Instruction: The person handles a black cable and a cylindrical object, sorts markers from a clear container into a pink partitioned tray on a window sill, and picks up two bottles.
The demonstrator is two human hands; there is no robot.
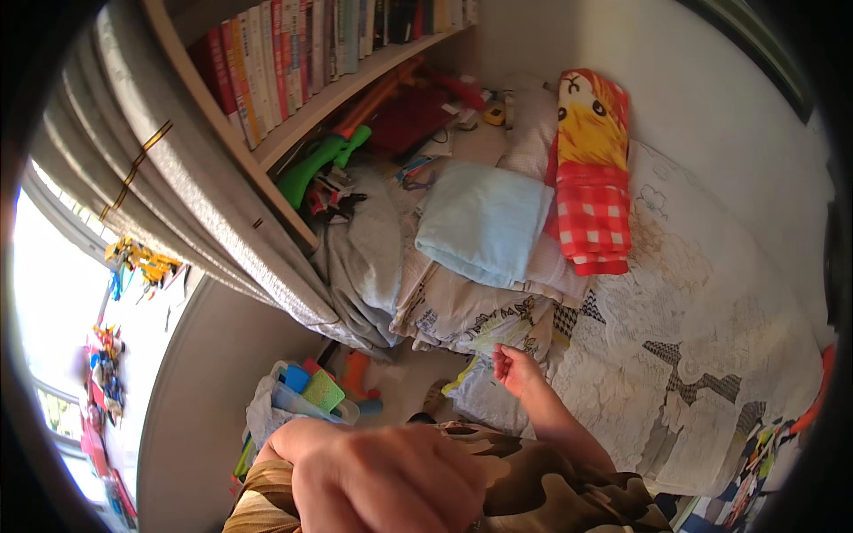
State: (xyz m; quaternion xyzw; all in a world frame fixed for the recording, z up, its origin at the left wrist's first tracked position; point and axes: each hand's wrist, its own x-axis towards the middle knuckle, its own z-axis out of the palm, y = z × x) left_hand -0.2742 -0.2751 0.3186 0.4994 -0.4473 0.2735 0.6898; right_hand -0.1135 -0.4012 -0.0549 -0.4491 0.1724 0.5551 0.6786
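Though the left hand looms too near to tell its grip, the right hand has its grip pinched closed, perhaps on the bag. That bag lies just beside it, at the bed's edge.

It was a home bedroom: a bookshelf stood beyond the left hand, a lace-covered bed beside the right hand.

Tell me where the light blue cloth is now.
In the head view, the light blue cloth lies slightly above and right of centre, just left of the red-and-yellow bundle and beyond the right hand.
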